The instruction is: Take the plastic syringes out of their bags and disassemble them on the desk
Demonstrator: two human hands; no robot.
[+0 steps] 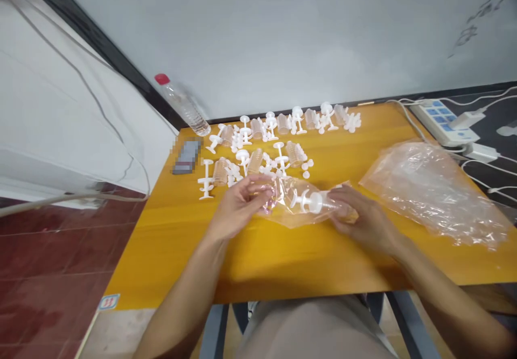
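Between my hands, above the front of the table, is a small clear plastic bag [299, 220] with a white plunger [301, 201] inside it. My left hand [241, 205] pinches the bag's left end. The right hand [359, 213] is closed around the other end, where part of the contents is hidden by my fingers. Just beyond my hands, two rows of plastic parts lie on the table: white plungers [205, 178], clear ribbed barrels [220, 171] that look like syringe tubes, and little white pieces [353, 122] in small heaps.
A large clear bag [436, 197] of plastic items covers the table's right side. A power strip [442, 122] with plugs and white cables lies behind it. A phone [187, 156] and a red-capped water bottle [183, 105] are at the left back. A whiteboard [283, 41] rises behind the table [169, 251].
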